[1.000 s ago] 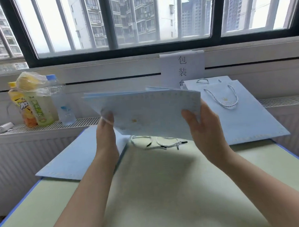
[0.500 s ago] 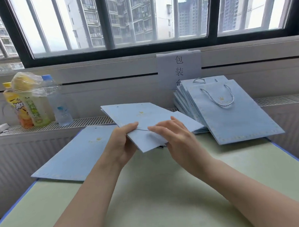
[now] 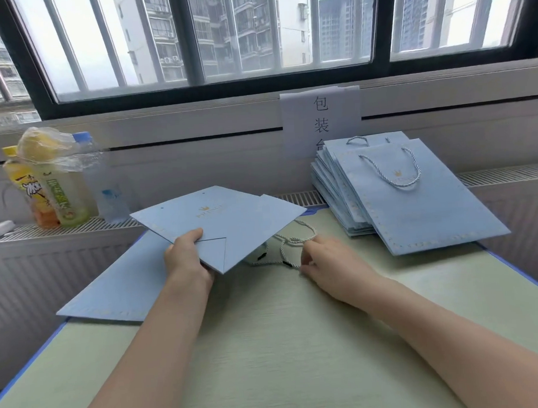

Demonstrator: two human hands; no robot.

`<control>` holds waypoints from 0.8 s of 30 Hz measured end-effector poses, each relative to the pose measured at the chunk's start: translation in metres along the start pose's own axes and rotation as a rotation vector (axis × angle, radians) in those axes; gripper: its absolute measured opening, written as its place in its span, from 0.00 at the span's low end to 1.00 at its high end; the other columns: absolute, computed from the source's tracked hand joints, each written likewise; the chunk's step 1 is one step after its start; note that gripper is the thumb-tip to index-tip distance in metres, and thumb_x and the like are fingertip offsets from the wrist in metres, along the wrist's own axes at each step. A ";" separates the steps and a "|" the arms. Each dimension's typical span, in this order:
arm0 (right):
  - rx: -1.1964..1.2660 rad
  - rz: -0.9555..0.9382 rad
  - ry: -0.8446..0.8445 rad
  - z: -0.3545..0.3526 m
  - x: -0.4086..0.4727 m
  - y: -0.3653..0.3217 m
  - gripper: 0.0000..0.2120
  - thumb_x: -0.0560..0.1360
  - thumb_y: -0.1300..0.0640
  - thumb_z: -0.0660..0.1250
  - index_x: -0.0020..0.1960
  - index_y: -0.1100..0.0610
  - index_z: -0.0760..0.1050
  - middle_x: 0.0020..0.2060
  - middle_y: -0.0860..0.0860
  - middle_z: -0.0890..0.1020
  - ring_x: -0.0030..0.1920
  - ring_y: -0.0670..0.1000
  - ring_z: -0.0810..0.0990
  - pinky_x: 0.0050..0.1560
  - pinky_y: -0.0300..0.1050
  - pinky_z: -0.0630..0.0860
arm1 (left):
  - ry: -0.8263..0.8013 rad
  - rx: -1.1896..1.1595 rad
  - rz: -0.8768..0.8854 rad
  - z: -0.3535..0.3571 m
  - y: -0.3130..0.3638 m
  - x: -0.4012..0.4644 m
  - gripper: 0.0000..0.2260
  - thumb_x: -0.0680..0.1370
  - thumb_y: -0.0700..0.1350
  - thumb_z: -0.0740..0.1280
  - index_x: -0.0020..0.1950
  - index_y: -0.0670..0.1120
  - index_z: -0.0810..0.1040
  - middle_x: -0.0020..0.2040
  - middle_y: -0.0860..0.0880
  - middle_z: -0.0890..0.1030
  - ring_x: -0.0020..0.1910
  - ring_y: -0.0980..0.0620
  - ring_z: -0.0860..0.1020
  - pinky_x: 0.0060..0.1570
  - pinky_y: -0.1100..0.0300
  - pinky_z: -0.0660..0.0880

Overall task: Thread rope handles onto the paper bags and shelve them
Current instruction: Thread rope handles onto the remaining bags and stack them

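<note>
While the left hand (image 3: 187, 256) pinches the near corner of a flat, folded blue paper bag (image 3: 219, 220), thumb on top and fingers curled beneath, the bag rides just above the pale green table (image 3: 267, 342), its far end with the two punched holes pointing toward the window. The right hand (image 3: 328, 259) is down on the table beside it, fingertips closed on a twisted white rope handle (image 3: 289, 249) that lies in a loose tangle with another, dark tips showing. The bag looks light and fairly stiff, a card-like paper that would crease if bent hard, so a corner or edge pinch suits it and keeps the holes free. The cord is limp and springy; I would take it close behind a stiff tip so it can be steered through a hole. To the right a stack of finished bags (image 3: 415, 203) leans against the sill, handles fitted; more unthreaded bags (image 3: 117, 290) lie flat at the left.
</note>
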State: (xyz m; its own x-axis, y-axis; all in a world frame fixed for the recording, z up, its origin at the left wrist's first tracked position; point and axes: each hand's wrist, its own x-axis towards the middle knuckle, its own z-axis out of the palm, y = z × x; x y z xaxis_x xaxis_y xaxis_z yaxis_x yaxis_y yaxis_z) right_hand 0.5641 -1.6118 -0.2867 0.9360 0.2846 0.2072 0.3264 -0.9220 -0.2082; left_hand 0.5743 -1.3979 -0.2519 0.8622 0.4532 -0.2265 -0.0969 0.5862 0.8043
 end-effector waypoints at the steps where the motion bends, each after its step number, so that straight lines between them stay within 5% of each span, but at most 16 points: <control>1: -0.054 0.005 0.023 -0.001 0.000 0.000 0.10 0.79 0.50 0.60 0.55 0.55 0.72 0.56 0.52 0.74 0.60 0.55 0.69 0.58 0.49 0.68 | 0.001 -0.002 -0.006 0.000 0.000 0.001 0.08 0.75 0.34 0.65 0.52 0.42 0.75 0.50 0.42 0.81 0.42 0.44 0.80 0.45 0.48 0.79; 4: -0.026 0.013 0.138 -0.006 -0.002 0.000 0.08 0.81 0.53 0.56 0.52 0.58 0.69 0.50 0.54 0.78 0.51 0.57 0.74 0.51 0.50 0.70 | -0.002 -0.015 -0.007 -0.001 0.000 0.000 0.12 0.75 0.34 0.65 0.57 0.42 0.75 0.49 0.44 0.81 0.43 0.45 0.81 0.44 0.48 0.79; 8: 0.632 -0.006 0.628 -0.036 -0.006 -0.007 0.04 0.81 0.61 0.55 0.48 0.57 0.66 0.34 0.49 0.76 0.33 0.50 0.74 0.37 0.45 0.71 | -0.007 -0.010 -0.019 -0.001 0.002 0.000 0.13 0.73 0.35 0.65 0.58 0.41 0.76 0.52 0.43 0.82 0.48 0.43 0.82 0.53 0.43 0.78; 10: 0.774 -0.075 0.865 -0.054 -0.007 -0.006 0.07 0.81 0.65 0.54 0.49 0.56 0.68 0.33 0.48 0.74 0.33 0.47 0.73 0.36 0.39 0.71 | -0.039 -0.009 -0.046 -0.001 0.003 -0.001 0.11 0.71 0.35 0.63 0.52 0.41 0.77 0.53 0.42 0.82 0.51 0.41 0.81 0.55 0.42 0.77; 13: 0.880 -0.101 0.991 -0.069 -0.007 -0.001 0.11 0.79 0.67 0.52 0.51 0.58 0.72 0.37 0.48 0.76 0.38 0.47 0.75 0.44 0.41 0.74 | -0.131 0.049 -0.067 0.001 0.003 -0.009 0.10 0.69 0.35 0.60 0.47 0.40 0.77 0.53 0.42 0.82 0.51 0.41 0.80 0.61 0.44 0.74; 16: 0.904 -0.010 0.946 -0.071 -0.002 0.008 0.12 0.79 0.67 0.54 0.54 0.59 0.74 0.42 0.50 0.79 0.44 0.46 0.77 0.49 0.38 0.73 | -0.272 0.182 -0.085 0.003 0.003 -0.017 0.14 0.69 0.36 0.58 0.50 0.40 0.77 0.53 0.42 0.81 0.49 0.39 0.79 0.59 0.48 0.74; 20: 0.818 0.229 0.645 -0.062 0.006 0.021 0.13 0.80 0.61 0.57 0.63 0.60 0.71 0.53 0.51 0.77 0.52 0.47 0.75 0.50 0.35 0.68 | -0.451 0.437 -0.151 0.009 0.009 -0.040 0.03 0.69 0.38 0.59 0.37 0.42 0.71 0.34 0.44 0.72 0.28 0.45 0.71 0.32 0.60 0.70; 24: 0.879 0.326 0.450 -0.054 0.007 0.025 0.11 0.81 0.54 0.59 0.56 0.60 0.74 0.51 0.54 0.80 0.49 0.53 0.78 0.49 0.45 0.73 | -0.657 0.535 -0.164 0.008 0.008 -0.047 0.13 0.63 0.41 0.66 0.46 0.41 0.78 0.45 0.42 0.76 0.35 0.44 0.77 0.37 0.57 0.73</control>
State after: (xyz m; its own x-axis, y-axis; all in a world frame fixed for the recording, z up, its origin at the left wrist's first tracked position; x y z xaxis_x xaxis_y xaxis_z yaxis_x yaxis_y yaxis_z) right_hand 0.5721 -1.6471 -0.2388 0.9194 -0.2348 0.3155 0.2161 -0.3685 -0.9042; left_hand 0.5370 -1.4195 -0.2306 0.9735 -0.1868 -0.1320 0.1593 0.1400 0.9772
